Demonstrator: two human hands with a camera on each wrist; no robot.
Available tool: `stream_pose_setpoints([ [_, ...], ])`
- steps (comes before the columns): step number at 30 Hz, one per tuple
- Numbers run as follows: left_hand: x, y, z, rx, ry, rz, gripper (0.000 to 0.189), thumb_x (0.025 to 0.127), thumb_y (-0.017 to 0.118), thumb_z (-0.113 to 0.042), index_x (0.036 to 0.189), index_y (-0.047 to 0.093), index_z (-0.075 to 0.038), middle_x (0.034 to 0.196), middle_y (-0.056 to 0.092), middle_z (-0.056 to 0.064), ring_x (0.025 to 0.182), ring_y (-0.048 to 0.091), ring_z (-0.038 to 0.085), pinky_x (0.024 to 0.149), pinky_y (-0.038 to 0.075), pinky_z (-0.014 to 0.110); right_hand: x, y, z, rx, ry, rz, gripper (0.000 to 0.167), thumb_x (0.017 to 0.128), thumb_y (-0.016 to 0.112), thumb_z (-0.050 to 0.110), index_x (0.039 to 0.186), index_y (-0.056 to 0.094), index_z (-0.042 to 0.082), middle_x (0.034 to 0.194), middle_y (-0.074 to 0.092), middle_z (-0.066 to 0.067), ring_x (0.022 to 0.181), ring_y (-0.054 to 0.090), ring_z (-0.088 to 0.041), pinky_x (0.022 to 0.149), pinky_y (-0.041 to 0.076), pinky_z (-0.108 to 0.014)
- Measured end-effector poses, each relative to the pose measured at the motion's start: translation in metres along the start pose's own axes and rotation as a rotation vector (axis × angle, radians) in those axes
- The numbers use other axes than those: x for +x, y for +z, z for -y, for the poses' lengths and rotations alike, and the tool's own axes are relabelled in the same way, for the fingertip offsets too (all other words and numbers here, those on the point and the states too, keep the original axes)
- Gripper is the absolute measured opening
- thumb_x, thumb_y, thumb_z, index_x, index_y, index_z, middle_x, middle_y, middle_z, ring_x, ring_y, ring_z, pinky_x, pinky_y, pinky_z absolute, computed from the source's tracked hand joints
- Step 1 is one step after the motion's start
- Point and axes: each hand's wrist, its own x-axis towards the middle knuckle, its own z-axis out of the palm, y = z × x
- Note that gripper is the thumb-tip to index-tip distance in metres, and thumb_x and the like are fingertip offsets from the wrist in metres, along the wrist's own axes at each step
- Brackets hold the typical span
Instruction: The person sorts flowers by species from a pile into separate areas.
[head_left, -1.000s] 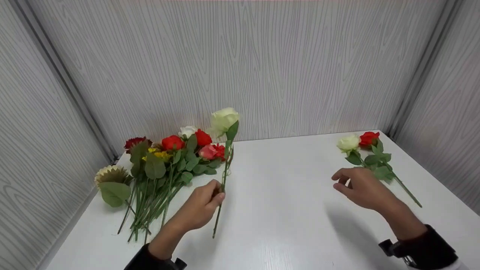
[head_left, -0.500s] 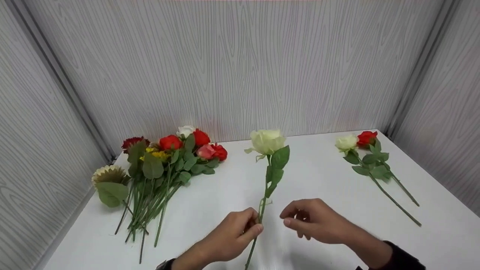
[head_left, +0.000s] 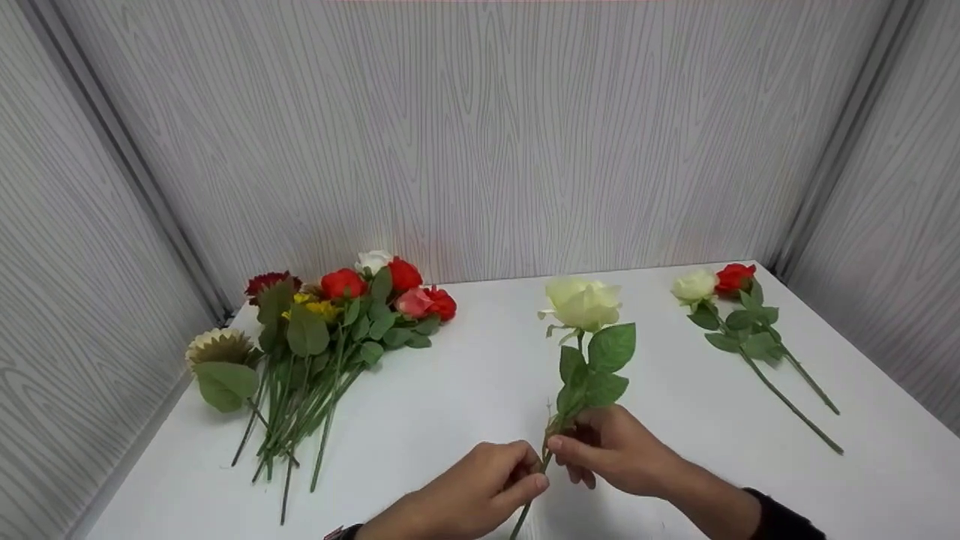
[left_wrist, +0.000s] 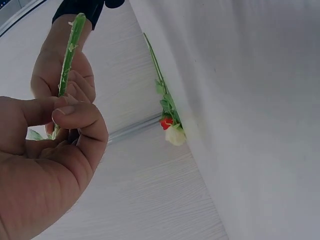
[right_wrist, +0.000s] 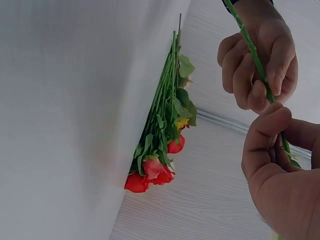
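Observation:
A pale cream rose (head_left: pixel 583 304) with green leaves stands tilted above the table in the head view. My left hand (head_left: pixel 480 487) pinches its stem low down, thumb against curled fingers. Just above, my right hand (head_left: pixel 619 454) pinches the same stem beneath the leaves. In the left wrist view the bare lower stem (left_wrist: pixel 73 47) sticks out past the left hand (left_wrist: pixel 60 150). The right wrist view has both hands close together on the stem (right_wrist: pixel 252 50), the right hand (right_wrist: pixel 280 170) nearer the leaves. The bloom is out of sight or cut off in both wrist views.
A pile of mixed flowers (head_left: pixel 307 360), with red, pink, white, yellow and cream blooms, lies on the left of the white table (head_left: pixel 465 375). At the right lie a cream rose (head_left: pixel 695 286) and a red rose (head_left: pixel 735 278). Wood-grain panels (head_left: pixel 480 135) surround the table.
My left hand has carried the cream rose from beside the pile rightward and nearer me. My right hand has come left from the two roses and now pinches the stem too.

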Motion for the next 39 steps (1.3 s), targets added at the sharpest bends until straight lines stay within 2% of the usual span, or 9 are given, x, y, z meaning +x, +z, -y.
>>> stream_pose_setpoints([
  [4, -0.001, -0.009, 0.001, 0.008, -0.021, -0.043, 0.028, 0.106, 0.049, -0.033, 0.101, 0.063, -0.009, 0.077, 0.059, -0.005, 0.065, 0.049, -0.002, 0.062, 0.044, 0.017, 0.002, -0.010, 0.003, -0.053, 0.039, -0.036, 0.026, 0.102, 0.058, 0.022, 0.096, 0.065, -0.002, 0.072, 0.062, -0.011, 0.058, 0.058, -0.007, 0.051, 0.053, -0.029],
  [10, -0.006, -0.034, 0.007, 0.082, -0.063, -0.165, 0.026, 0.106, 0.047, -0.029, 0.101, 0.063, -0.009, 0.077, 0.055, -0.008, 0.067, 0.048, 0.003, 0.063, 0.043, 0.021, 0.004, -0.036, 0.002, -0.150, 0.050, -0.106, 0.026, 0.103, 0.057, 0.021, 0.095, 0.064, -0.003, 0.072, 0.063, -0.009, 0.059, 0.060, -0.011, 0.052, 0.054, -0.031],
  [15, -0.014, -0.063, 0.015, 0.223, -0.118, -0.310, 0.023, 0.106, 0.048, -0.027, 0.100, 0.062, -0.010, 0.078, 0.054, -0.005, 0.069, 0.049, 0.008, 0.063, 0.045, 0.025, 0.002, -0.071, -0.003, -0.262, 0.088, -0.214, 0.023, 0.102, 0.057, 0.018, 0.096, 0.063, -0.004, 0.070, 0.062, -0.009, 0.056, 0.060, -0.014, 0.052, 0.054, -0.032],
  [21, -0.028, -0.099, 0.030, 0.405, -0.211, -0.527, 0.018, 0.103, 0.054, -0.024, 0.095, 0.062, -0.009, 0.075, 0.055, -0.003, 0.068, 0.049, 0.012, 0.064, 0.046, 0.029, -0.006, -0.119, -0.017, -0.408, 0.244, -0.364, 0.022, 0.099, 0.058, 0.017, 0.093, 0.065, -0.002, 0.066, 0.061, -0.006, 0.056, 0.058, -0.016, 0.052, 0.051, -0.031],
  [25, -0.039, -0.121, 0.042, 0.498, -0.292, -0.612, 0.023, 0.103, 0.055, -0.027, 0.095, 0.062, -0.006, 0.076, 0.057, 0.002, 0.068, 0.051, 0.015, 0.064, 0.046, 0.032, -0.014, -0.149, -0.029, -0.509, 0.366, -0.429, 0.028, 0.099, 0.058, 0.023, 0.095, 0.065, -0.003, 0.068, 0.063, -0.006, 0.058, 0.059, -0.016, 0.053, 0.049, -0.032],
  [29, -0.052, -0.141, 0.055, 0.664, -0.408, -0.636, 0.028, 0.103, 0.055, -0.030, 0.090, 0.058, -0.005, 0.074, 0.056, 0.006, 0.062, 0.051, 0.018, 0.055, 0.043, 0.033, -0.023, -0.173, -0.043, -0.578, 0.428, -0.476, 0.029, 0.097, 0.057, 0.023, 0.097, 0.063, -0.005, 0.069, 0.066, -0.007, 0.057, 0.061, -0.015, 0.053, 0.049, -0.032],
  [33, -0.062, -0.156, 0.070, 0.791, -0.520, -0.597, 0.032, 0.101, 0.055, -0.028, 0.094, 0.059, 0.003, 0.076, 0.060, 0.015, 0.060, 0.058, 0.027, 0.051, 0.046, 0.042, -0.032, -0.193, -0.055, -0.640, 0.445, -0.517, 0.026, 0.092, 0.055, 0.019, 0.090, 0.063, -0.006, 0.064, 0.066, -0.006, 0.056, 0.061, -0.015, 0.051, 0.048, -0.031],
  [37, -0.067, -0.164, 0.085, 0.791, -0.612, -0.498, 0.033, 0.100, 0.056, -0.026, 0.095, 0.062, 0.006, 0.078, 0.063, 0.021, 0.062, 0.062, 0.033, 0.053, 0.048, 0.047, -0.043, -0.210, -0.069, -0.693, 0.464, -0.549, 0.025, 0.089, 0.052, 0.016, 0.080, 0.063, -0.004, 0.057, 0.063, -0.002, 0.052, 0.059, -0.015, 0.049, 0.046, -0.031],
  [39, -0.068, -0.166, 0.091, 0.763, -0.659, -0.434, 0.031, 0.099, 0.057, -0.025, 0.088, 0.063, 0.004, 0.074, 0.061, 0.019, 0.061, 0.061, 0.031, 0.052, 0.047, 0.045, -0.048, -0.216, -0.076, -0.698, 0.477, -0.553, 0.026, 0.089, 0.052, 0.015, 0.078, 0.064, -0.004, 0.055, 0.063, -0.001, 0.051, 0.059, -0.015, 0.049, 0.045, -0.031],
])
